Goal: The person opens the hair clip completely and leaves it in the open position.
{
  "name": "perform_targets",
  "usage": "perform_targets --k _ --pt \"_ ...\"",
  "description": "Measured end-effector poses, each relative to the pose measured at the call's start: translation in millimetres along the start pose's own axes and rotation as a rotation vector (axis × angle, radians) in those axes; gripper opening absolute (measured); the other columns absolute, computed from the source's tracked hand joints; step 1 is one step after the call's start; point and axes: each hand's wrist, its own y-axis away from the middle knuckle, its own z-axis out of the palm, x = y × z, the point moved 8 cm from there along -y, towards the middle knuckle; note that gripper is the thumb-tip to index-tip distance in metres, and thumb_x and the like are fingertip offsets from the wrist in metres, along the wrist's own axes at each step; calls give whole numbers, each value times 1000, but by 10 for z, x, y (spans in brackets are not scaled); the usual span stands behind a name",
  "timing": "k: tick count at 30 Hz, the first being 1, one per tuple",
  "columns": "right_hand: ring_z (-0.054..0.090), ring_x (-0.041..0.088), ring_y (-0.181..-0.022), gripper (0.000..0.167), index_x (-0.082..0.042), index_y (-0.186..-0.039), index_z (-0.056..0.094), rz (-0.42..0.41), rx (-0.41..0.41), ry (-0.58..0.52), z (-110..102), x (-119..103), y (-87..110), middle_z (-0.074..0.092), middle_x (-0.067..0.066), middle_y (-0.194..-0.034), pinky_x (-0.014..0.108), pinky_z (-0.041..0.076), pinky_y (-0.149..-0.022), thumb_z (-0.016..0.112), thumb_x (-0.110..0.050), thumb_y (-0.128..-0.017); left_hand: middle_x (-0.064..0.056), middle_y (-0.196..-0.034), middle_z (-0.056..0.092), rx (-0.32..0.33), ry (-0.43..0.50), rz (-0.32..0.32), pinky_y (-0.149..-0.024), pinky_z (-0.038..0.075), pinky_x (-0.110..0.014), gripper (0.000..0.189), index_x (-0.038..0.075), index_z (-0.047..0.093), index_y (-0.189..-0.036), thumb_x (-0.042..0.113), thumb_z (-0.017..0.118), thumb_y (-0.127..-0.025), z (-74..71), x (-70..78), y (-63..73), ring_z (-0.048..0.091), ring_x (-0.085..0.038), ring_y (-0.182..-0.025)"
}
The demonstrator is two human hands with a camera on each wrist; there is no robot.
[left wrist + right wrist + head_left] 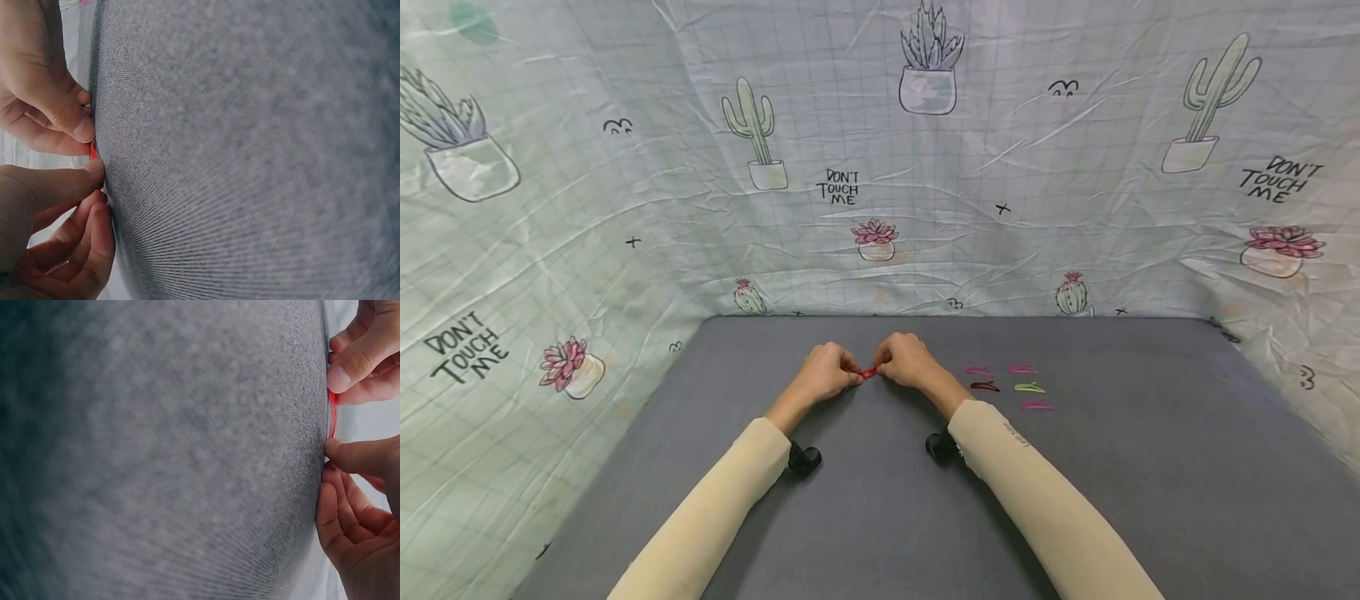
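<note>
A small red hair clip (pixel 868 373) spans the gap between the two hands, low over the grey table. My left hand (pixel 829 372) pinches its left end between thumb and fingertips. At the opposite end, my right hand (pixel 908 360) pinches it the same way. Seen from the right wrist, a thin red strip of the clip (pixel 333 415) shows between the thumbs, while its ends are hidden under the fingers. Only a sliver of the clip (pixel 93 151) appears in the left wrist view, with the left hand (pixel 56 219) below and the right hand (pixel 44 81) above.
Right of the hands lie several more hair clips: pink ones (pixel 1022 369), a dark red one (pixel 985 387) and a yellow-green one (pixel 1029 387). The grey table (pixel 865 517) ends at a cactus-printed curtain (pixel 820 250) at the back and sides.
</note>
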Motion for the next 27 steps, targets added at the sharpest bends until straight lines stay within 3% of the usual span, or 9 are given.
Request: perform_targets --k 6,16,27 --pt "63 15 -73 7 -12 -88 81 -6 -9 -7 5 5 28 77 2 -86 28 49 -67 75 -8 -91 -3 -78 78 15 8 -3 -62 49 -27 4 9 82 -83 12 82 -86 12 -13 -3 64 -12 -66" --pt "60 12 -66 8 -10 -86 80 -32 -14 -91 -72 37 55 76 3 -81 23 47 -61 73 -6 -90 -4 -79 78 86 93 -12 -62 49 -26 4 10 82 -82 12 82 -86 -88 24 -1 65 -12 -67" --pt "64 12 -66 5 -6 -89 75 -128 89 -98 -361 -84 277 73 4 -81 27 52 -64 70 -7 -91 -5 -84 79 172 180 43 -62 54 -28 5 10 82 -92 14 81 -89 -198 237 80 71 -14 -71"
